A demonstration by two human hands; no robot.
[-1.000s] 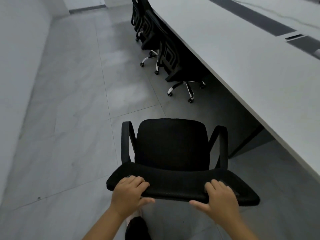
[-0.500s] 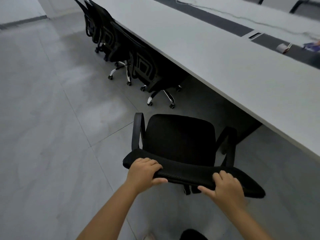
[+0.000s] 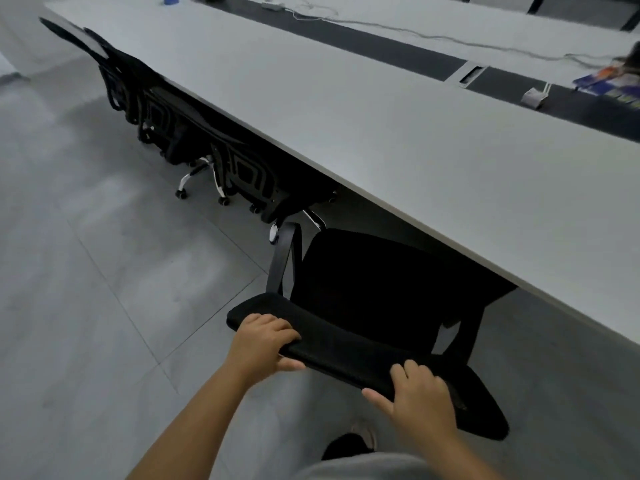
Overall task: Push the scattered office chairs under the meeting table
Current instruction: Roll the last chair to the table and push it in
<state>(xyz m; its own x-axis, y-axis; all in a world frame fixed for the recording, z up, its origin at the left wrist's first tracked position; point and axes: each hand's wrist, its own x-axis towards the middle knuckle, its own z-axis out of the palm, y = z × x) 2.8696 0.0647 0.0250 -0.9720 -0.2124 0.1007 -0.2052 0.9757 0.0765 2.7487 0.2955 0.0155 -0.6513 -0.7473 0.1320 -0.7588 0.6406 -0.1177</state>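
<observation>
A black office chair stands in front of me, its seat partly under the edge of the long white meeting table. My left hand grips the left end of the chair's backrest top. My right hand grips the same backrest top near its right end. The chair's right armrest is in shadow beneath the tabletop edge. Several other black chairs stand tucked under the table further along to the left.
Grey tiled floor spreads out to the left. On the tabletop lie a white cable, a small white adapter and a coloured booklet. A dark strip runs down the table's middle.
The chair has turned and rolled toward the table, and its seat now reaches under the edge. Both hands keep their hold on the backrest. My view has swung to the right.
</observation>
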